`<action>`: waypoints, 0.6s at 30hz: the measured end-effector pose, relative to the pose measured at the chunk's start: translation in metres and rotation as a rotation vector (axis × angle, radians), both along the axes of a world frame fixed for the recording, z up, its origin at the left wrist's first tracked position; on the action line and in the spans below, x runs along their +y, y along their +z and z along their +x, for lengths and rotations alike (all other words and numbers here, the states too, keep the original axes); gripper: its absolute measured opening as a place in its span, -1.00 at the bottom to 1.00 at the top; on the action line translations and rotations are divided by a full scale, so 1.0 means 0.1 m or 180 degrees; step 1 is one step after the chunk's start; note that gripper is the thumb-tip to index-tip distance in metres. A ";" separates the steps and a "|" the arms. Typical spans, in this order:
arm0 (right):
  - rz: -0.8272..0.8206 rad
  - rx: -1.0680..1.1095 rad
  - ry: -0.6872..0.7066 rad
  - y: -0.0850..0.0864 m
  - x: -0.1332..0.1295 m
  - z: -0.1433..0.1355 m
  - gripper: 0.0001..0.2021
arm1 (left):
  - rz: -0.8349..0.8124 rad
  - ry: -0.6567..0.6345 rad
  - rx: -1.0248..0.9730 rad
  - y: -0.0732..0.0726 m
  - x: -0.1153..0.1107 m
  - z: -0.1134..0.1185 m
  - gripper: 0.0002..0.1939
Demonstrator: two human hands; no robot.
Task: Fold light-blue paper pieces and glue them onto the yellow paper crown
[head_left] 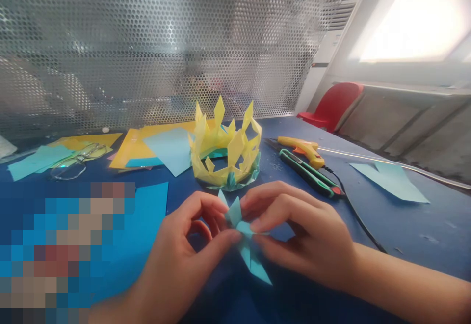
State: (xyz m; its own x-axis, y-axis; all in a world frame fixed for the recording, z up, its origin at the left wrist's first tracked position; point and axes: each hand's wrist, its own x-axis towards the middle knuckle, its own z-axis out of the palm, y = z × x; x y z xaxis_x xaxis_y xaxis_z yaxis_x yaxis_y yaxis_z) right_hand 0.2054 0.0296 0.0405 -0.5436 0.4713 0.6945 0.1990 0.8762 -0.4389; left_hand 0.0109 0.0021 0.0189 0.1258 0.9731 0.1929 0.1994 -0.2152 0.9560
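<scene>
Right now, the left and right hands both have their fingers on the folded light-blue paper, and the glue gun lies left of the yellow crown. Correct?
Wrong side: in the head view, the glue gun lies right of the yellow crown. The left hand and right hand do both have fingers on the folded light-blue paper.

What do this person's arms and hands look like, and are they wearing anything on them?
Both the left hand and the right hand are bare human hands, with no gloves, rings or cables showing. The right forearm is bare as far as the picture's edge: no sleeve, watch or markings show. Little of the left forearm is in view.
</scene>
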 end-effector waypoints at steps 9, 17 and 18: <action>-0.0467 0.0176 0.0059 -0.02 -0.05 -0.03 -0.77 | 0.0234 -0.0010 0.0100 0.01 0.01 0.00 -0.82; -0.0794 0.0390 -0.0045 -0.03 -0.09 -0.09 -0.74 | 0.0735 0.0034 0.0303 -0.04 -0.01 -0.01 -0.86; -0.0836 0.0404 -0.0081 -0.03 -0.09 -0.09 -0.74 | 0.0819 0.0027 0.0328 -0.04 -0.01 -0.01 -0.86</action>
